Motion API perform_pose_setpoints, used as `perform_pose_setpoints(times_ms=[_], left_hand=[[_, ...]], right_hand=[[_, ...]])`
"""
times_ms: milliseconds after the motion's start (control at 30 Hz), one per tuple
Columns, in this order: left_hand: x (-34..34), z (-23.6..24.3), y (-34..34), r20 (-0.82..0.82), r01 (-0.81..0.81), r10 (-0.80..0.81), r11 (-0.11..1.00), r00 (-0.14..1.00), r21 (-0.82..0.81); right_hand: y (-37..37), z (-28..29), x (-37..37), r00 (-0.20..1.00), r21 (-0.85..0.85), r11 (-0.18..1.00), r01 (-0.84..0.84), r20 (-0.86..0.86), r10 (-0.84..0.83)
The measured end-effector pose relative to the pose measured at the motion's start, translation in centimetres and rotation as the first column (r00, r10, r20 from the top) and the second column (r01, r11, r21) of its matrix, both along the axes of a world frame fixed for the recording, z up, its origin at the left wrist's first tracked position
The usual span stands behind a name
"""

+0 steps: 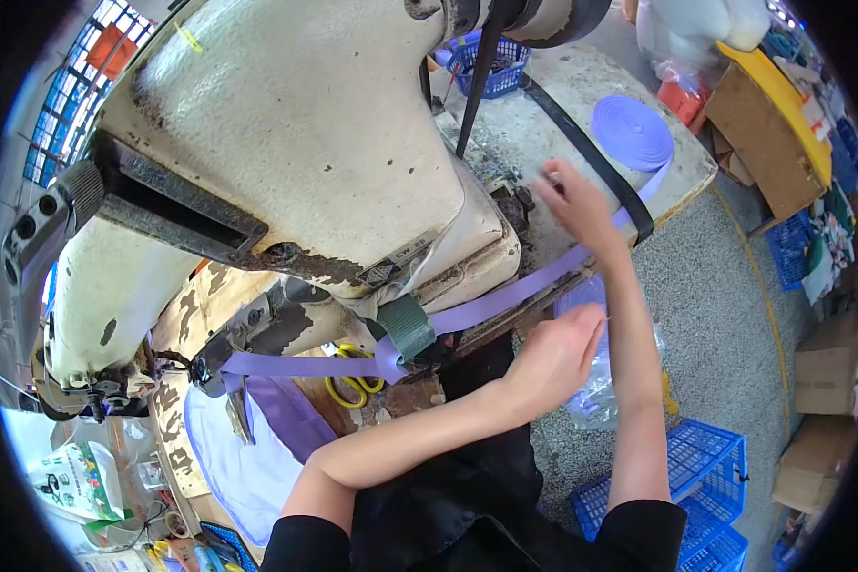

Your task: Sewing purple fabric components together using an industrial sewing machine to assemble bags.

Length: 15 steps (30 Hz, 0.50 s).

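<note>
A large cream sewing machine (324,124) with chipped paint fills the upper left. Purple ribbon (505,294) runs from a coiled roll (629,132) on the table, past a dark green band (405,329) on the machine's arm, to the left end. My left hand (558,355) is closed in a pinch in front of the ribbon; whatever its fingertips hold is too small to name. Reaching over the ribbon, my right hand (582,205) is beside the machine's dark metal parts (515,205), its fingers bent and blurred. Purple and pale fabric (243,434) hangs below the ribbon's left end.
Yellow-handled scissors (355,389) lie under the ribbon. A black strap (591,153) crosses the table near a small blue basket (491,69). Clear plastic bags (591,391) and blue crates (705,467) are to my right. Cardboard boxes (825,372) stand farther right.
</note>
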<state>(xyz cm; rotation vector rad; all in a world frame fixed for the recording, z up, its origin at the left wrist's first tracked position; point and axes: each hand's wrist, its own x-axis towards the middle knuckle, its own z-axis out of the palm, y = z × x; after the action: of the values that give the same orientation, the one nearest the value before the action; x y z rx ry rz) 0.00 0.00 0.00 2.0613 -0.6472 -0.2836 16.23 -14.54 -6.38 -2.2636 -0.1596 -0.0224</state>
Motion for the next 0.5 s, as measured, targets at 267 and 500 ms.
perform_pose_setpoints(times_ms=[267,500], left_hand=[[0.0,1.9,2.0,0.15,0.031,-0.015,0.994,0.988,-0.105],[-4.1,3.4,6.0,-0.192,0.035,0.009,0.974,0.981,0.223]], right_hand=[[-0.3,2.6,-2.5,0.913,0.017,0.992,-0.127,0.393,0.11],[1.3,1.4,-1.1,0.963,0.056,0.988,-0.142,0.239,0.125]])
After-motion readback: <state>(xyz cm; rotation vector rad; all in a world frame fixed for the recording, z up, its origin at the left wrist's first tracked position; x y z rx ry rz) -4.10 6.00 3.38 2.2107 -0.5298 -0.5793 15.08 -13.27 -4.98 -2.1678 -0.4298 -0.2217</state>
